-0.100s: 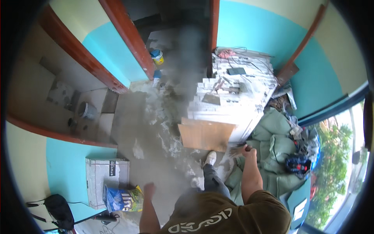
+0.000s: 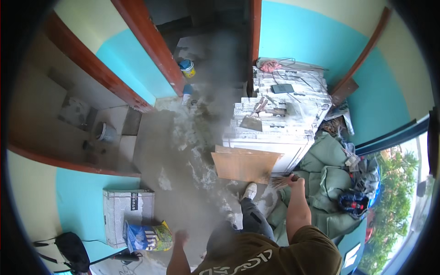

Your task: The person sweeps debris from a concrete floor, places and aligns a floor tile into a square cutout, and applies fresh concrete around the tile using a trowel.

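My right hand (image 2: 296, 179) is closed round the handle of a short hand broom (image 2: 279, 182). Its brown bristles point left, close to the floor, near the lower right corner of a flat brown board (image 2: 245, 166). That board leans against a white stack of boxes (image 2: 266, 145). Low on the left, my left hand (image 2: 182, 236) hangs over the floor beside a blue and yellow bag (image 2: 149, 237); its fingers are too blurred to read. My white shoe (image 2: 249, 190) stands just below the board.
Green sacks (image 2: 326, 156) are piled on the right, under the window. A patterned carton (image 2: 121, 211) stands by the left wall. On the stack lie flat metal tools (image 2: 251, 123), a dark tablet-like device (image 2: 282, 88) and cables. White dust patches mark the grey floor (image 2: 183, 137); a small bucket (image 2: 188, 69) sits by the doorway.
The whole view has shifted slightly, so most things appear a little lower and to the right. A second shoe now shows beside my legs. The hand broom stays in my right hand.
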The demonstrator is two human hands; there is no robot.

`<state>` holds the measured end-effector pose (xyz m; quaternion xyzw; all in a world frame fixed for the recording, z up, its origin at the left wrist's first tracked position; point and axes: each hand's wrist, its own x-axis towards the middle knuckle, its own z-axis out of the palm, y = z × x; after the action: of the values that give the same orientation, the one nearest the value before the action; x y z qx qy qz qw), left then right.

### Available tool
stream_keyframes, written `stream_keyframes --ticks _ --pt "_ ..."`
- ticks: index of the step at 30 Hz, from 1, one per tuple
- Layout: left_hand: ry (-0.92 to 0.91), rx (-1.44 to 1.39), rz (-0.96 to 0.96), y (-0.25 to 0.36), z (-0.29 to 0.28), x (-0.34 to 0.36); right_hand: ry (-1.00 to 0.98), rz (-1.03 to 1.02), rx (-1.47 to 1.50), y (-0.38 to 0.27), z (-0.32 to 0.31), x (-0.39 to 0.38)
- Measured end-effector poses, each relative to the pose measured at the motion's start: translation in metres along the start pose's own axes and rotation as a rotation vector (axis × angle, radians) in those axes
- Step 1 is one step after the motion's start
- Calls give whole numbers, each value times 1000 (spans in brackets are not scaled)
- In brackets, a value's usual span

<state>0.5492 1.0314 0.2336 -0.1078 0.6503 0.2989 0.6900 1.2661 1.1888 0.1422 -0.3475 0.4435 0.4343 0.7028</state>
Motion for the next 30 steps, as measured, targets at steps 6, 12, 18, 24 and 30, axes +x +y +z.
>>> stream_keyframes --ticks 6,12,18,24,30 --pt "308 833 -309 -79 107 10 26 -291 -77 -120 94 111" --pt "250 851 176 -7 106 -8 104 -167 -473 -43 144 121" --pt "192 1087 564 70 232 32 178 -204 -898 -65 136 82" --pt "59 1241 802 75 264 64 390 -327 -1165 -80 132 72" --pt "237 1547 746 69 294 133 459 -1629 -1967 -53 107 56"
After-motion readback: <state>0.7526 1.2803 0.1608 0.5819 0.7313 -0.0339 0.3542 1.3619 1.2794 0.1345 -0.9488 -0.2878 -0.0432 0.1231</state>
